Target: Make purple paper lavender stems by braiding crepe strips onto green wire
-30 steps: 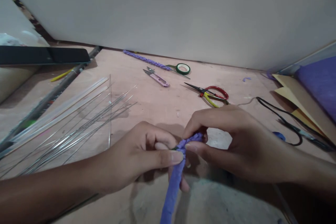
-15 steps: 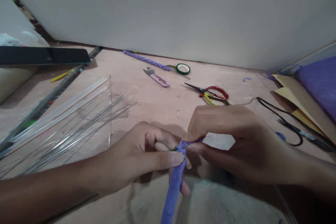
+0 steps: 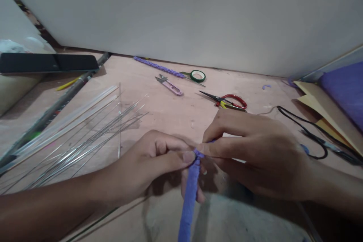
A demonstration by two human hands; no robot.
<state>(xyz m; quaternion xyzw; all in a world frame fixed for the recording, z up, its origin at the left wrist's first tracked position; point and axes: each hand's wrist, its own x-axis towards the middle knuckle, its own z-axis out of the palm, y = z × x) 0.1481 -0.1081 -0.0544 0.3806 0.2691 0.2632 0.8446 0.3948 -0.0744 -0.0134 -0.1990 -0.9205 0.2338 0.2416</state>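
Observation:
Between my two hands is a purple crepe-paper strip [image 3: 189, 202], its long flat part hanging down toward me and its upper end bunched into small folds. My left hand [image 3: 161, 159] pinches this folded end between thumb and forefinger. A thin stem, partly hidden, runs below my left wrist. My right hand [image 3: 249, 147] is closed at the same spot from the right, thumb and fingers pressed on the purple paper. What lies under the fingertips is hidden.
Beyond my hands lie red-and-yellow-handled scissors [image 3: 227, 101], pink thread snips [image 3: 170, 86], green floral tape [image 3: 197, 76] and a finished-looking purple stem [image 3: 159, 66]. Metal wires [image 3: 93, 136] spread at left, near a dark phone-like slab [image 3: 48, 63]. A black cable [image 3: 303, 124] and purple paper [image 3: 346, 94] are at right.
My right hand has rolled over, its thumb now pressing down on the folded paper. My left thumb has shifted slightly up toward the folded end.

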